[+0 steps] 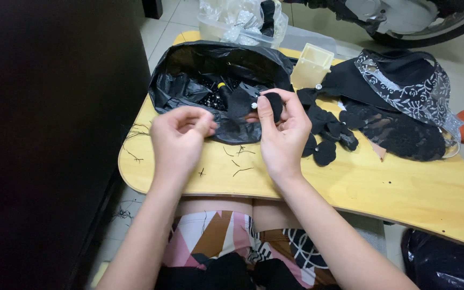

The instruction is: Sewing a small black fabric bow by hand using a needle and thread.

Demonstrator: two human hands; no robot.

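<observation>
- Hanging loose over the near left edge of the wooden lap table [350,188]: stray black threads [135,131], with a few more short bits lying near the middle.
- Hovering above the table, raised on a bent forearm: left hand [181,137], palm turned inward, fingers curled, thumb and forefinger meeting at the tips — pinching something too fine to make out, possibly a thread; cannot tell.
- Lying open behind both hands: black plastic bag [210,70], mouth gaping toward the camera, holding dark scraps and small beads.
- Reaching up from the lower right, wrist bent slightly back: right hand [283,131], fingers closed around a small black fabric piece [274,104] held just in front of the bag's rim, thumb pressing on its near side, a tiny white bead [254,106] showing at the piece's left edge.
- Hands staying apart, not touching each other, both at about the same height.
- Resting just right of the right hand: a scatter of black fabric rounds [326,131].
- Standing behind them: a pale yellow plastic box [311,65].
- Sprawling across the far right of the table: black lace and silver-patterned fabric [404,102].
</observation>
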